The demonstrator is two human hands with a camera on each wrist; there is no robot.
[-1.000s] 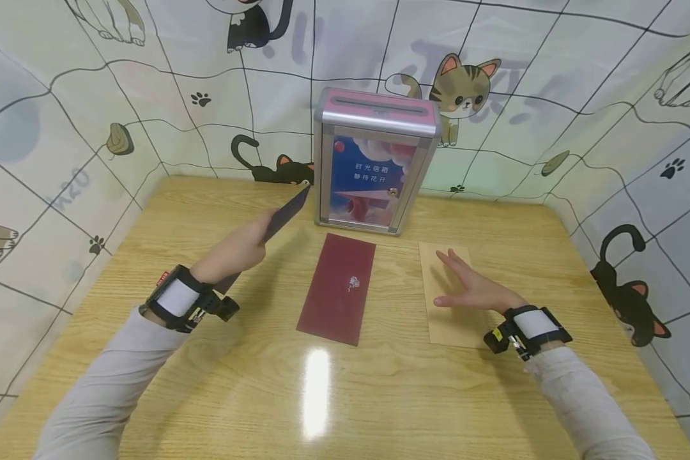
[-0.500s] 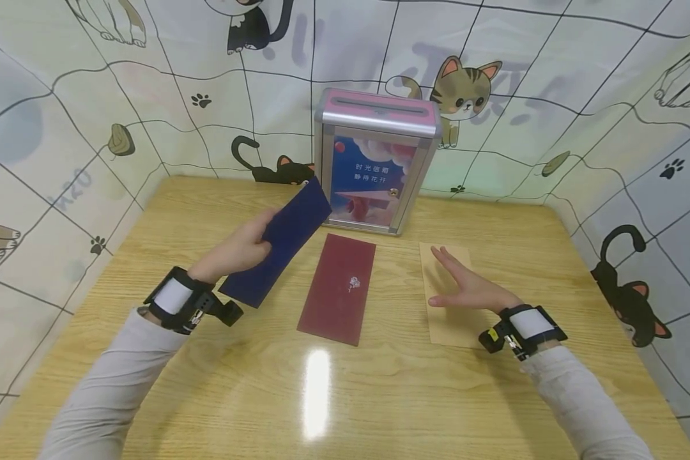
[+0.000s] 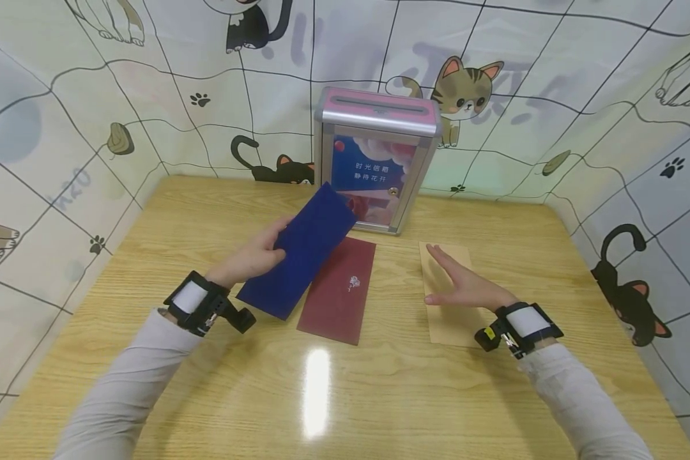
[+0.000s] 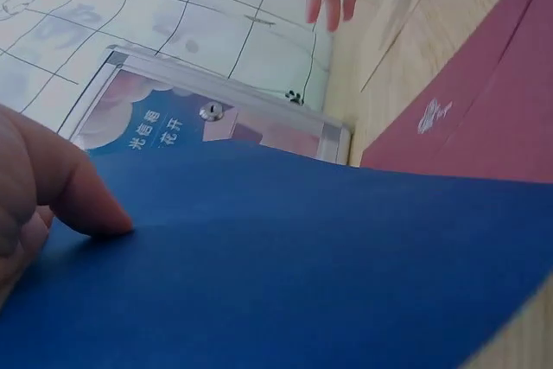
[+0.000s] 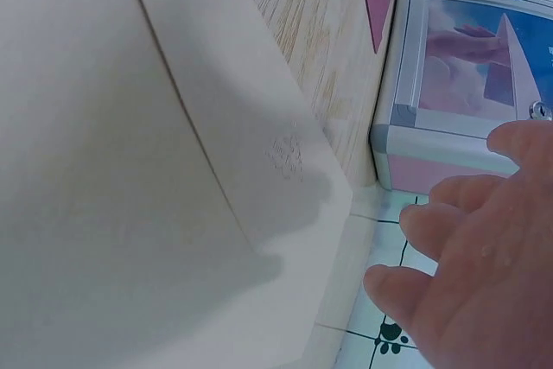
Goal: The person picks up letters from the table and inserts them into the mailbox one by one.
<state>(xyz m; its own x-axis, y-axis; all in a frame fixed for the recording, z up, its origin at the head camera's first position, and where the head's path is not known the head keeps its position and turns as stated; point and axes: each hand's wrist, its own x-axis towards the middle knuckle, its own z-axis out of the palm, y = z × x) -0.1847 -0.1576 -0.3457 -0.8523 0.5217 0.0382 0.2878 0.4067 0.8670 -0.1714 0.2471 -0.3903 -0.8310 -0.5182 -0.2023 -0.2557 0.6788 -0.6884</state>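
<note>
My left hand [image 3: 253, 259] pinches a plain blue envelope [image 3: 305, 255] by its left long edge, thumb on top. The envelope is raised and tilted, and its near right side covers part of a maroon envelope [image 3: 345, 300] on the table. In the left wrist view, the thumb presses on the blue paper [image 4: 294, 257]; the fingers beneath are mostly hidden. A cream envelope [image 3: 445, 329] lies to the right, its flap line and embossed mark visible in the right wrist view. Over it hovers my right hand [image 3: 466, 287], thumb and fingers spread, holding nothing.
A pink-topped, silver-framed letter box [image 3: 379, 115] with a slot in its top stands at the back of the wooden table [image 3: 414, 396]. Cloth printed with cats [image 3: 462, 96] hangs behind it and along both sides.
The blue envelope has turned from nearly edge-on to showing its broad face. My left hand has carried it rightward, over the maroon envelope. My right hand has shifted slightly left.
</note>
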